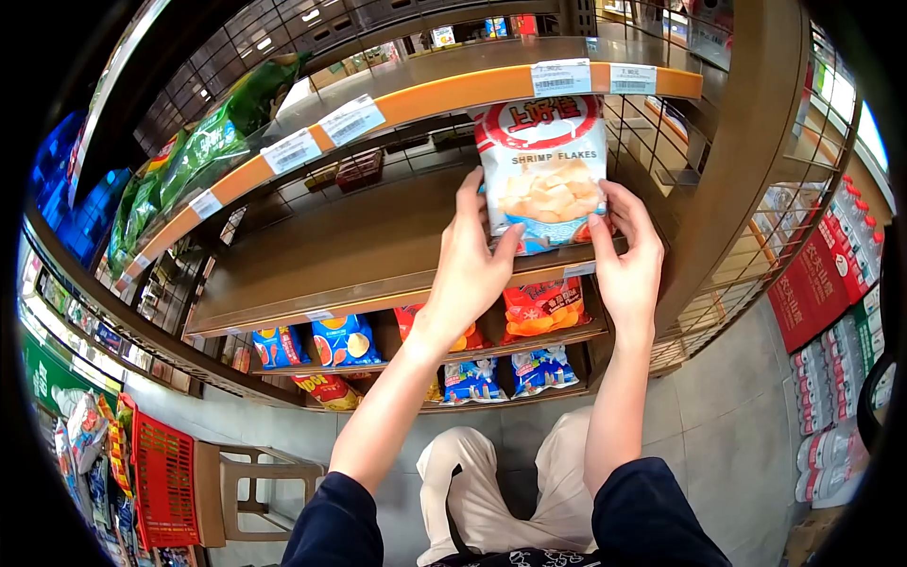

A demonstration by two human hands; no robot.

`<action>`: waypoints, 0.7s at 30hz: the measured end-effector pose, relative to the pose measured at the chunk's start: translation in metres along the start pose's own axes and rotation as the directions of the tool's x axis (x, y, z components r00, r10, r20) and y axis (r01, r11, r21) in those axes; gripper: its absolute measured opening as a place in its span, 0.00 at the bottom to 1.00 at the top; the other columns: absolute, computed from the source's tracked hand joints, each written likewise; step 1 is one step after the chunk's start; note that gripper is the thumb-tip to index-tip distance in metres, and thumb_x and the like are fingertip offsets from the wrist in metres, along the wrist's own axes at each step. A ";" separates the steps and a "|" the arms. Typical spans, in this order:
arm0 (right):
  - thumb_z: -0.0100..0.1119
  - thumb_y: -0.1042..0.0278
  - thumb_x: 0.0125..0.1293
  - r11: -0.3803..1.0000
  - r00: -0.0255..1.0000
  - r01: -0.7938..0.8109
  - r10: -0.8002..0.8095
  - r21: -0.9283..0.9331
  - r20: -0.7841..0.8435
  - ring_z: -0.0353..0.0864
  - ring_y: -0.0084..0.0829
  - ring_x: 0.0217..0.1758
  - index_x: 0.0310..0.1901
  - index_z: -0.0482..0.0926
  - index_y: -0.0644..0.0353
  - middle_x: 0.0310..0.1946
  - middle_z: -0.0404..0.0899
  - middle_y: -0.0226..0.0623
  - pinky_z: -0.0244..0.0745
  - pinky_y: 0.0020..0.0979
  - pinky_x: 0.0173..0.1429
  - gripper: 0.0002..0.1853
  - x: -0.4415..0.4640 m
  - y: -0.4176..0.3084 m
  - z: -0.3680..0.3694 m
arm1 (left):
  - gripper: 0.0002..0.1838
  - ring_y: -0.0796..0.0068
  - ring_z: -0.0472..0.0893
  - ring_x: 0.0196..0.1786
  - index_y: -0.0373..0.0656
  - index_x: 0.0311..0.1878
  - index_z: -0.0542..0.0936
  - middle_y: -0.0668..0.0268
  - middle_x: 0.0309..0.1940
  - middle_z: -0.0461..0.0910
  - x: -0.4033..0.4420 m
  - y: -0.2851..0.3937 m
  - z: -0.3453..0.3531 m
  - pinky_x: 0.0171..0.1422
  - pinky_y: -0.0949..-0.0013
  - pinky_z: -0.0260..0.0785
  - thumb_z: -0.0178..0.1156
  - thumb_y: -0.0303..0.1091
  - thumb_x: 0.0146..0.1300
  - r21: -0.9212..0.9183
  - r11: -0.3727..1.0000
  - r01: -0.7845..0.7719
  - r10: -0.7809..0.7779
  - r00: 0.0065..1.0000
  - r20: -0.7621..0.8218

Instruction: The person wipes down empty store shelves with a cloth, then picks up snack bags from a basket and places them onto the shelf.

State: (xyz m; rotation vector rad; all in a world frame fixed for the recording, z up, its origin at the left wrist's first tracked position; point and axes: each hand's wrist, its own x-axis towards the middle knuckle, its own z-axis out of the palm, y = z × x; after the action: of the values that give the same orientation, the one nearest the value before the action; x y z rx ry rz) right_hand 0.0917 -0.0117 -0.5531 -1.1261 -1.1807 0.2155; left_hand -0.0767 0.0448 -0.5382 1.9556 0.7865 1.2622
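Observation:
A white and red bag of shrimp flakes point(548, 180) stands upright at the right end of the middle shelf point(350, 227), its top just under the upper shelf's orange edge. My left hand point(474, 250) grips the bag's left side, thumb across its lower front. On the other side, my right hand point(625, 246) holds the lower right edge, with the thumb on the front. Both hands are closed on this one bag. Its back and the fingers behind it are hidden.
Green bags point(203, 142) lie on the upper shelf point(425, 76). Below are blue bags point(345, 340) and red bags point(543, 307). A red basket point(165, 472) and a stool point(269, 487) stand at left. Bottled water packs point(831, 364) are stacked at right.

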 end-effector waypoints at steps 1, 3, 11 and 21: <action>0.57 0.80 0.68 1.000 0.999 -0.012 0.012 0.005 -0.040 0.81 0.32 0.56 0.57 0.77 0.67 0.52 0.82 0.44 0.74 0.33 0.64 0.16 0.000 0.002 0.001 | 0.36 0.63 0.79 0.59 0.34 0.74 0.53 0.45 0.59 0.75 0.000 -0.003 0.001 0.59 0.65 0.76 0.59 0.20 0.67 0.019 0.999 -0.040 0.040 0.999 0.001; 0.59 0.78 0.68 0.996 0.993 -0.063 0.069 0.061 -0.098 0.82 0.31 0.55 0.54 0.78 0.68 0.50 0.83 0.43 0.74 0.33 0.63 0.13 -0.001 0.000 0.002 | 0.36 0.63 0.79 0.59 0.35 0.74 0.53 0.44 0.59 0.75 -0.002 -0.008 0.002 0.59 0.65 0.76 0.59 0.20 0.67 0.023 0.999 -0.041 0.041 0.999 -0.007; 0.60 0.80 0.65 0.997 0.965 0.048 -0.061 -0.060 -0.255 0.83 0.33 0.48 0.47 0.82 0.66 0.47 0.84 0.41 0.75 0.32 0.57 0.10 -0.007 0.022 0.005 | 0.34 0.60 0.77 0.63 0.34 0.73 0.55 0.43 0.61 0.74 -0.002 -0.002 0.006 0.63 0.61 0.75 0.59 0.22 0.68 -0.061 0.998 0.002 -0.002 1.000 -0.001; 0.59 0.84 0.64 0.963 0.930 0.262 -0.236 0.057 -0.281 0.81 0.33 0.49 0.40 0.80 0.67 0.43 0.82 0.42 0.75 0.32 0.56 0.05 -0.034 -0.018 0.025 | 0.15 0.66 0.82 0.57 0.31 0.58 0.73 0.54 0.50 0.82 -0.088 0.015 -0.015 0.60 0.68 0.77 0.57 0.22 0.70 0.036 0.997 -0.073 0.081 0.946 -0.313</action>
State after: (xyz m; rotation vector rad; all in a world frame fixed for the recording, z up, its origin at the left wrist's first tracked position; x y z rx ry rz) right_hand 0.0502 -0.0282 -0.5613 -0.8809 -1.0434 -0.0788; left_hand -0.1199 -0.0294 -0.5674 1.8418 0.8889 1.6454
